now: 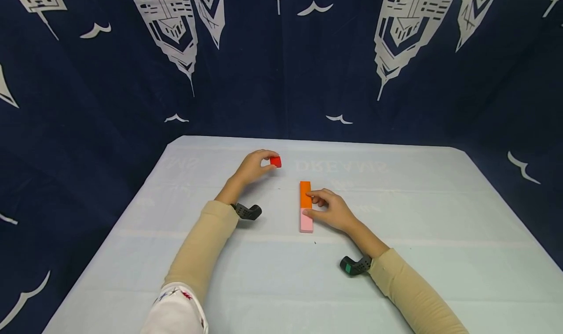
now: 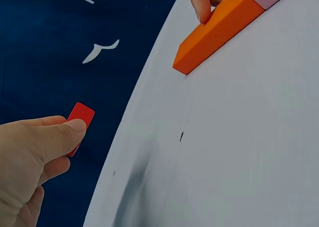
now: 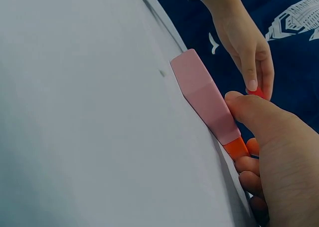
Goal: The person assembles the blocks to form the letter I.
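Note:
My left hand (image 1: 255, 167) pinches a small red block (image 1: 275, 162) between thumb and fingers, at the far part of the table. In the left wrist view the red block (image 2: 83, 114) sticks out past the thumb tip. An orange block (image 1: 305, 193) and a pink block (image 1: 306, 223) lie end to end on the table, the pink one nearer to me. From their right side, my right hand (image 1: 332, 211) touches both, a fingertip on the orange block and the thumb on the pink block (image 3: 202, 90). The right wrist view hides part of the orange block (image 3: 236, 148) behind fingers.
A white cloth (image 1: 272, 270) covers the table, with faint mirrored lettering near its far edge. Dark blue fabric (image 1: 281, 79) with white printed shapes hangs behind and at the sides. Black wrist cameras stick out from the left wrist (image 1: 248, 211) and the right wrist (image 1: 355, 265).

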Motion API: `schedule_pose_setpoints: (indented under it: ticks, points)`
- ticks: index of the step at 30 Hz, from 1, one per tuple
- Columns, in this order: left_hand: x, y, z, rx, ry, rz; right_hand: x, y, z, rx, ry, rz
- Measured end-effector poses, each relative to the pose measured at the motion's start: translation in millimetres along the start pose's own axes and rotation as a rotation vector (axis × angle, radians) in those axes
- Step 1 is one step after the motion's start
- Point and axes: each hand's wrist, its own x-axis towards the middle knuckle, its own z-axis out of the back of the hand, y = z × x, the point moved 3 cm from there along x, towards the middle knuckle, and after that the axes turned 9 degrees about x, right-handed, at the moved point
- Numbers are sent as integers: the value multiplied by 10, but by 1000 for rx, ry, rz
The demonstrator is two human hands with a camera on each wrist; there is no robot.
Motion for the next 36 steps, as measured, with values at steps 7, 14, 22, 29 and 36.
schedule_pose_setpoints:
  ticks: [7, 14, 22, 29, 36]
  points:
    - [52, -74, -94, 0, 17, -24, -1, -19, -3, -5, 1, -2]
    - [64, -143, -149, -18, 22, -27, 4, -20, -8, -16, -1, 9]
    - [81, -192, -254, -27, 41, -47, 8, -20, -6, -14, -2, 21]
    - [103, -243, -318, -45, 37, -74, 8, -24, -4, -15, -1, 12]
    - [127, -289, -382, -43, 43, -85, 6, -21, -1, -12, -1, 15]
